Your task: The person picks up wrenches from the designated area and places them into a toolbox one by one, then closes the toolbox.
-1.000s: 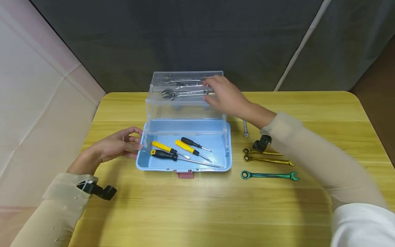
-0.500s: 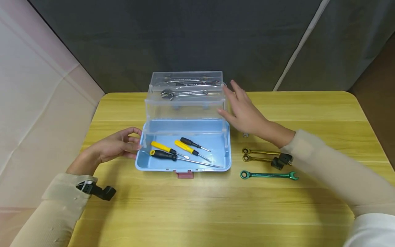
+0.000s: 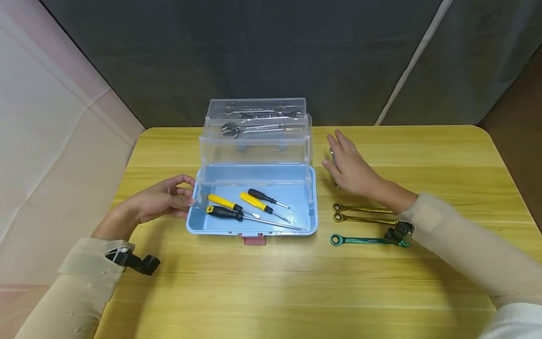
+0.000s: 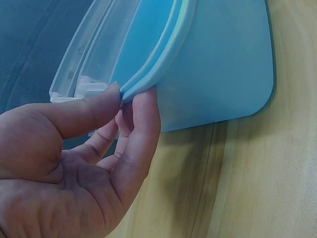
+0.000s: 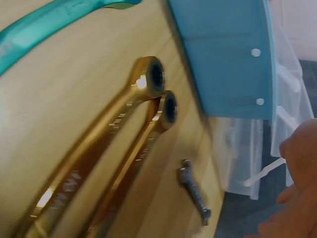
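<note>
head view: my right hand (image 3: pixel 351 169) had left the clear trays (image 3: pixel 254 151) for the small silver wrench (image 5: pixel 194 191)

the wooden table (image 3: pixel 271 292) lay under everything, and the blue toolbox (image 3: pixel 196 225) stood open near its middle, its clear trays raised toward the back.

the change was all on my right side: a second earlier that hand had been over the right end of the trays, and now it hung to the right of the toolbox, fingers extended, nothing in its grasp. my left hand (image 3: pixel 158 200) had stayed put, thumb and forefinger pinching the left rim. as i judged it, the trays had been let be, the box was steadied, and my free hand was at the loose tools.

silver wrenches (image 3: pixel 260 127) lay in the trays. the green wrench (image 3: pixel 364 240) and two gold wrenches (image 3: pixel 364 218) lay on the wood, right of the toolbox. four screwdrivers (image 3: pixel 224 213) rested in the blue base.

smallest was the silver wrench, on the wood beyond the gold pair. from above my hand mostly hid it; the right wrist view showed it apart from the bit of hand in sight. i saw no contact.
</note>
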A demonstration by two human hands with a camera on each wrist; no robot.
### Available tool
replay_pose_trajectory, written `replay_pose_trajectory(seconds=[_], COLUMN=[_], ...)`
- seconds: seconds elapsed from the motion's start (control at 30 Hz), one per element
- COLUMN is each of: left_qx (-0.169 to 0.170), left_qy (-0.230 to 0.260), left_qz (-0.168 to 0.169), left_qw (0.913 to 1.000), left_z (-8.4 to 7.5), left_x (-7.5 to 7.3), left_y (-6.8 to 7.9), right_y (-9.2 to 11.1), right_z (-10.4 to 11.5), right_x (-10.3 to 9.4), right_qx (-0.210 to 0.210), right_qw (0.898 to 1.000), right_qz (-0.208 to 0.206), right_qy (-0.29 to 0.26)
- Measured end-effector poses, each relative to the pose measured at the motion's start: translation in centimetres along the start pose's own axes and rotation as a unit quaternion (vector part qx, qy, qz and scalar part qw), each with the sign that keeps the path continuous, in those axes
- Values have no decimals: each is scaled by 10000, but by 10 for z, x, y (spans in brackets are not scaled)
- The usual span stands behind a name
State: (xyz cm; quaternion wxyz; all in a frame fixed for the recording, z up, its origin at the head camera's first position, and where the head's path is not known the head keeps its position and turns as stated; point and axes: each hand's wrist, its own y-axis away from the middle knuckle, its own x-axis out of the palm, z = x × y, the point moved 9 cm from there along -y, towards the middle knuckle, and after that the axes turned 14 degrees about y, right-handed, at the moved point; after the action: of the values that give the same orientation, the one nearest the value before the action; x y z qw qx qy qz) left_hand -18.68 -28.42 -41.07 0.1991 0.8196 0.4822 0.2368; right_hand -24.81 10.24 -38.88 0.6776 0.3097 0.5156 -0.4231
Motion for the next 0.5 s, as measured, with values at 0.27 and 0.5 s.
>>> replay_pose_trajectory(seconds=[0.27,0.5], left_qx=[-12,-8], left_qy=[13,-1], left_qz=[-2,4], left_qw=[10000,10000], left_z=[0,0], left_x=[1,1], left_y=[0,0], right_y=[9,14], right_z=[-17,-29], right_x=[24,42], right_qx=[435,662], right_qw=[9980,9952], right_qz=[446,666], right_qy=[94,271])
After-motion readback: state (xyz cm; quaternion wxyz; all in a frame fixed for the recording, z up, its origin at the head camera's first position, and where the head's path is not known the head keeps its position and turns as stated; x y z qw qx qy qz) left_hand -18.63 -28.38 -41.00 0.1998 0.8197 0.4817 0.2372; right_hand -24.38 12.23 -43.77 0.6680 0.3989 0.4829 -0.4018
